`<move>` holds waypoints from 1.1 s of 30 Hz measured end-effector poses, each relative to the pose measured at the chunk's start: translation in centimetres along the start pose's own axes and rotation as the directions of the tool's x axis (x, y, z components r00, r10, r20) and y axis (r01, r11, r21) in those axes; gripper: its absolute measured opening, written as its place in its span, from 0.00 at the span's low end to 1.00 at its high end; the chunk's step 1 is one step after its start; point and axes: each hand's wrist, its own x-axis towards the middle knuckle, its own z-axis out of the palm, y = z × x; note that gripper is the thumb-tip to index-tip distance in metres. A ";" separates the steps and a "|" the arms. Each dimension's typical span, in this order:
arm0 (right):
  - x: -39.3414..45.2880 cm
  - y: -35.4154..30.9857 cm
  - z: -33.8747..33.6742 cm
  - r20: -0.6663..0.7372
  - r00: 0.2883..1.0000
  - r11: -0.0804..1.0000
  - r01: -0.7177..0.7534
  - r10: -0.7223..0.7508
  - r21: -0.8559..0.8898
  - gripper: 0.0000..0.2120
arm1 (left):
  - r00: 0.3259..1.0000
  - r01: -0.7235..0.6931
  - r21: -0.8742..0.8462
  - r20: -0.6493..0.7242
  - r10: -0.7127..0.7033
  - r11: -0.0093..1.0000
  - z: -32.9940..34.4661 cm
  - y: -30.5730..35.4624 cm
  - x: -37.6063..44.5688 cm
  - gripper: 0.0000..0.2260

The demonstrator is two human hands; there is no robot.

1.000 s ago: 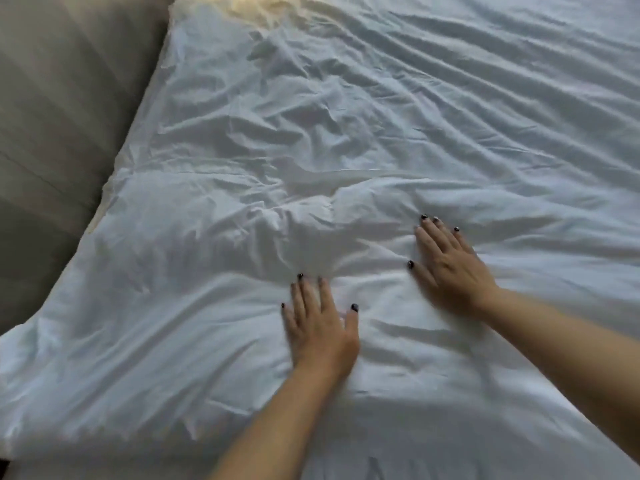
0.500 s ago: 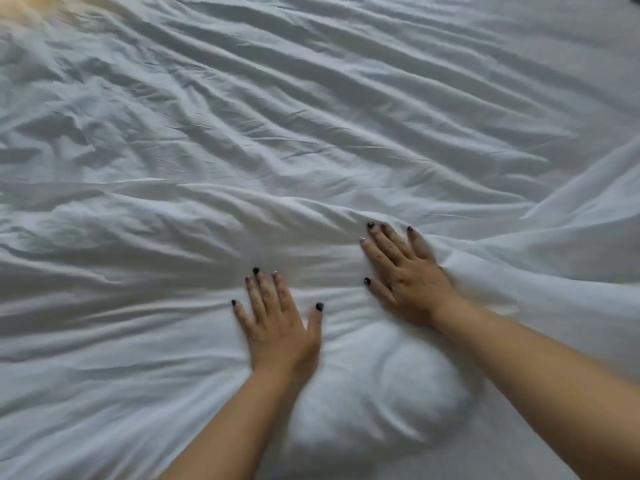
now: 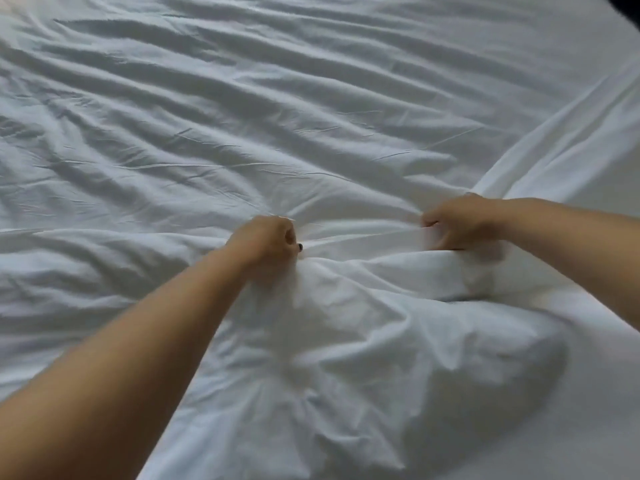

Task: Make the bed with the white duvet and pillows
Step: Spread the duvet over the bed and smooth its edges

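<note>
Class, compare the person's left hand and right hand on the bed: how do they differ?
The left hand sits nearer the middle of the view; the right hand lies further right and slightly further away. The left shows one dark nail; the right shows none. Both grip the white duvet in fists.

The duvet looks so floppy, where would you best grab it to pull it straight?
Probably along the raised fold running across the duvet, coming from the near side, as both hands do. The left hand and right hand each bunch that ridge in a fist, set apart. Flat cloth offers nothing to pinch; the ridge does, and two spaced grips should pull it evenly.
</note>
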 end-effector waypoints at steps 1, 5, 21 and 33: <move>0.2 -0.1 0.1 0.055 0.998 0.999 0.011 -0.009 -0.037 0.18 | 0.991 -0.017 0.056 0.130 0.010 0.998 -0.9 -0.2 0.8 0.09; 0.8 -0.1 -0.8 0.110 0.993 0.994 0.040 -0.052 0.103 0.15 | 0.858 -0.001 0.215 0.501 -0.110 0.977 -1.9 -0.7 2.4 0.17; 7.5 -0.3 -11.9 -0.598 0.708 0.927 -0.301 0.375 0.225 0.21 | 0.871 0.165 -0.049 -0.462 -0.169 0.985 -9.6 -5.7 7.3 0.29; 12.7 -10.7 3.0 -0.444 0.896 0.993 0.022 0.032 0.116 0.39 | 0.947 0.319 0.143 -0.070 -0.312 0.937 -4.8 -18.7 4.7 0.24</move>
